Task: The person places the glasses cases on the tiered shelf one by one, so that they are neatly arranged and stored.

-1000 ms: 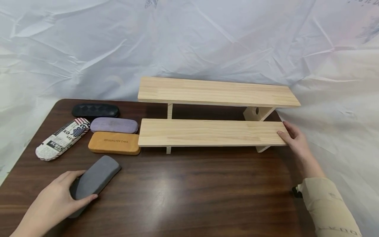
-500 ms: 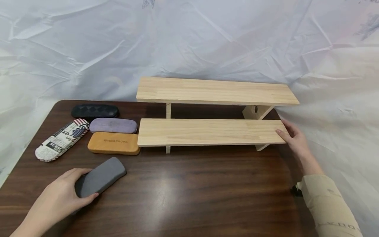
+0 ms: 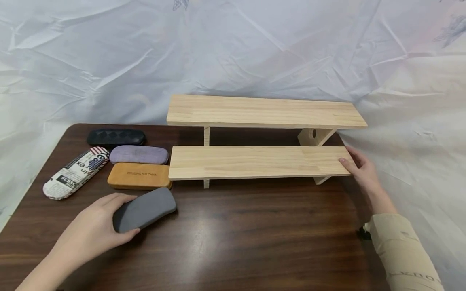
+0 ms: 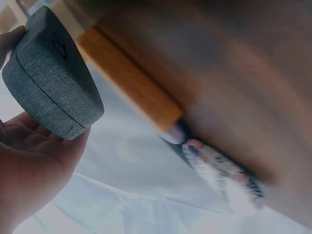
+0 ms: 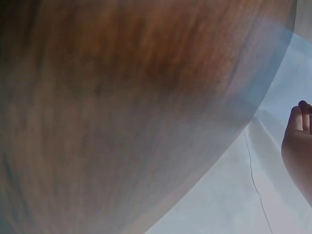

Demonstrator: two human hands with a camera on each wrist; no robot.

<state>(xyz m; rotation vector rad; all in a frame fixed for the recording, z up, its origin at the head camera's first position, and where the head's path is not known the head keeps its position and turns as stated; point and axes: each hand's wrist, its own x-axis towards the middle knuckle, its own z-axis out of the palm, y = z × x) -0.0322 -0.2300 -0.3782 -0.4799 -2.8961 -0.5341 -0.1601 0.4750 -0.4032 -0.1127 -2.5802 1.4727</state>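
Note:
A grey fabric-covered glasses case (image 3: 147, 208) is held by my left hand (image 3: 96, 224), thumb on its near side and fingers on the far side. In the left wrist view the glasses case (image 4: 51, 73) shows its seam and a small dark mark, and it is off the table. My right hand (image 3: 364, 173) grips the right end of the lower board of a two-tier wooden shelf (image 3: 260, 161), thumb on top and fingers at the edge, partly hidden. The right wrist view catches only part of the right hand (image 5: 298, 146) at its edge.
Left of the shelf lie an orange case (image 3: 140, 176), a lilac case (image 3: 139, 154), a black case (image 3: 115, 137) and a newsprint-patterned pouch (image 3: 76, 173). The orange case touches or nearly touches the shelf's left end. Behind the brown table (image 3: 255, 234) hangs a pale sheet (image 3: 233, 48).
My left hand has carried the grey glasses case rightward and slightly away from me, turning it more sideways. The right hand stays on the shelf, which looks almost unmoved.

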